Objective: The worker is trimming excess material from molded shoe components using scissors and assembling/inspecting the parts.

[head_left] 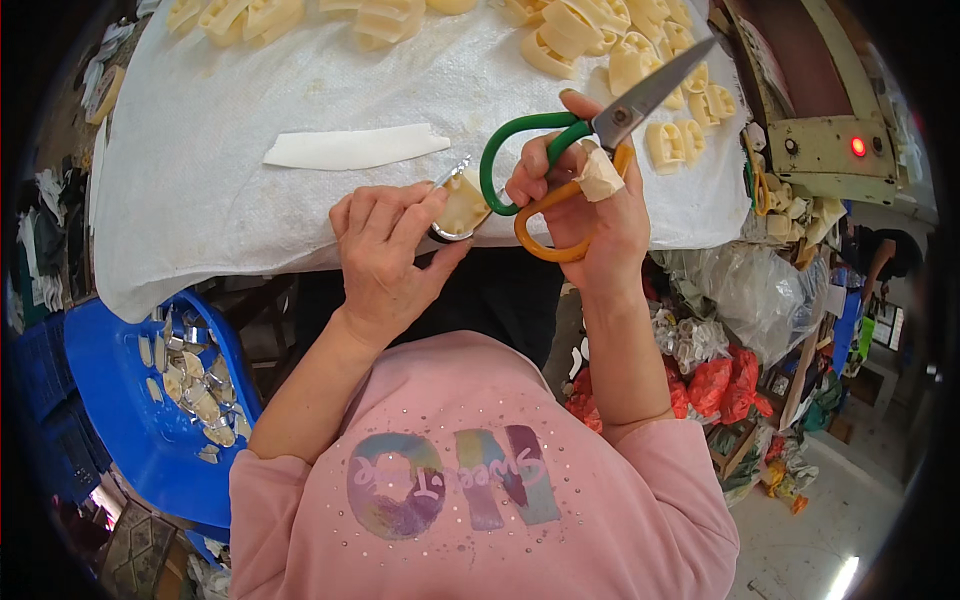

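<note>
Desk [200,180]: open cloth across left and centre, crossed only by a flat white strip [355,148]. Far edge and far right: crowded with cream plastic pieces [640,60]. Right: machine housing [830,140] blocks passage. Near left, below desk: blue bin [110,400].

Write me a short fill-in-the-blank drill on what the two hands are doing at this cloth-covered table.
1. The right hand grips scissors with one green loop and one ____ loop.
2. The left hand pinches a small cream plastic piece at the table's ____ edge.
3. The blue tub of trimmed scraps sits to the person's ____.
4. A red light glows on the machine to the ____.

Missing words: orange; near; left; right
</note>
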Tool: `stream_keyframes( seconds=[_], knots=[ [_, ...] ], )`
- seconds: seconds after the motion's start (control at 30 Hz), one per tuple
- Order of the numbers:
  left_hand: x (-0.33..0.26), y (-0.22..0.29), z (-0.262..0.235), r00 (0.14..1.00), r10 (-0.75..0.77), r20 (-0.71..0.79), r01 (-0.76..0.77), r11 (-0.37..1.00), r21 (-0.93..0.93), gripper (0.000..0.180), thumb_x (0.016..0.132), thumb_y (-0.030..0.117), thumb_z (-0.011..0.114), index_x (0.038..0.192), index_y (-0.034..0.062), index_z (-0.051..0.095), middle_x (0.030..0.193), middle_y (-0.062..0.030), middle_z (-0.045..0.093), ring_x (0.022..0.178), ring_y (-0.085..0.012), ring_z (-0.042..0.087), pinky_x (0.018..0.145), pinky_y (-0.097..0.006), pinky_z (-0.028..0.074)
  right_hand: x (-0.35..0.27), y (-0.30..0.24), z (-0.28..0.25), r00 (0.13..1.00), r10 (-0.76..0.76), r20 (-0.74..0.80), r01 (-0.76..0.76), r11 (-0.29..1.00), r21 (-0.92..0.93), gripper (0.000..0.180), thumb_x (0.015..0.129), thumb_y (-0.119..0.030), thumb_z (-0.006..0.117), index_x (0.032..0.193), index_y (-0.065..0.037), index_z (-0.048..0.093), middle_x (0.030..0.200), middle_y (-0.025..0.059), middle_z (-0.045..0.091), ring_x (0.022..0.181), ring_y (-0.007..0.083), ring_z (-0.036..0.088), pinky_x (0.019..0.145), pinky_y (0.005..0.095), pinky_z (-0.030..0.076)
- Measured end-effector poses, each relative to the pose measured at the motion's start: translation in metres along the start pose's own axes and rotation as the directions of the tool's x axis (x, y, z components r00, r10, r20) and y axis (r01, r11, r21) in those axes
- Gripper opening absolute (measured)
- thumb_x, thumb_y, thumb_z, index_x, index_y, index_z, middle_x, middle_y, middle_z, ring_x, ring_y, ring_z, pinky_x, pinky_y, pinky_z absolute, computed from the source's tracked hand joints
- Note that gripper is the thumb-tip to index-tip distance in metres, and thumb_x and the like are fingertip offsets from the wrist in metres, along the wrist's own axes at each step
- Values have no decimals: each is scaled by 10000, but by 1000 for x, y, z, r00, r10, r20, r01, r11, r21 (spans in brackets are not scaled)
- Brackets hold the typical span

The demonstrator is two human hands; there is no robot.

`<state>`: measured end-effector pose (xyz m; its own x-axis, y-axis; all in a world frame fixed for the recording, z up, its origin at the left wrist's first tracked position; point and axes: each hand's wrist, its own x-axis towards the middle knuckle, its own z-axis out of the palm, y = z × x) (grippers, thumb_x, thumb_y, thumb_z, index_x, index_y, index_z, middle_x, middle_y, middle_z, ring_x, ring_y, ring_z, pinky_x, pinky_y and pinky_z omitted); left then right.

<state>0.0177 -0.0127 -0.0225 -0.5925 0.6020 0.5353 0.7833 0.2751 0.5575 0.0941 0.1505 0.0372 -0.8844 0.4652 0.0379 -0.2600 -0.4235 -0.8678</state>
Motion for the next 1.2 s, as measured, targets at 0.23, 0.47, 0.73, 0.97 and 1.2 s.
stream_keyframes(
  seconds=[0.23, 0.47, 0.73, 0.97, 1.2],
  knots=[
    [1, 4, 2, 1000, 12, 6, -12, 1000, 7, 496, 577, 139, 809, 1023, 98, 597, 1010, -51, 623, 924, -239, 547, 849, -368, 354, 0, -1, 2, 999, 13, -31, -13, 1000, -15, 411, 941, -180, 476, 1297, -9, 361, 839, 104, 521, 722, 170, 489, 686, 327, 435],
    [2, 7, 4, 1000, -18, -10, 19, 1000, 25, 497, 560, 152, 817, 985, 97, 566, 1011, -62, 617, 925, -241, 549, 857, -366, 347, 1, -19, -14, 983, -94, -157, 41, 950, -310, 500, 909, -174, 523, 1346, -2, 350, 927, 67, 534, 792, 137, 515, 747, 271, 443],
    [-7, 1, -15, 981, -182, -73, 166, 967, -192, 435, 632, 85, 802, 988, 68, 553, 1053, -108, 588, 934, -247, 569, 853, -355, 423, -1, -11, -41, 991, -69, -118, -76, 443, -893, 641, 730, 2, 537, 1359, -47, 418, 1157, 151, 472, 1050, 257, 476, 916, 328, 399],
    [-47, -29, -82, 772, -593, -229, 449, 764, -463, 414, 780, -7, 714, 1121, -20, 479, 1091, -111, 553, 995, -161, 554, 898, -290, 447, -10, -1, -36, 958, -204, 201, 140, -279, -950, 488, 702, 40, 559, 1187, -16, 551, 1203, 185, 465, 1107, 332, 429, 918, 383, 408],
    [-197, -113, -211, 452, -432, -780, 848, 479, 226, 474, 785, 79, 700, 1202, -15, 495, 1080, -146, 569, 1033, -239, 531, 926, -353, 416, -2, 9, -11, 948, -157, 279, 292, 72, -954, 402, 710, 8, 659, 1103, -40, 588, 1177, 150, 500, 1064, 344, 444, 898, 435, 395]
  ],
)
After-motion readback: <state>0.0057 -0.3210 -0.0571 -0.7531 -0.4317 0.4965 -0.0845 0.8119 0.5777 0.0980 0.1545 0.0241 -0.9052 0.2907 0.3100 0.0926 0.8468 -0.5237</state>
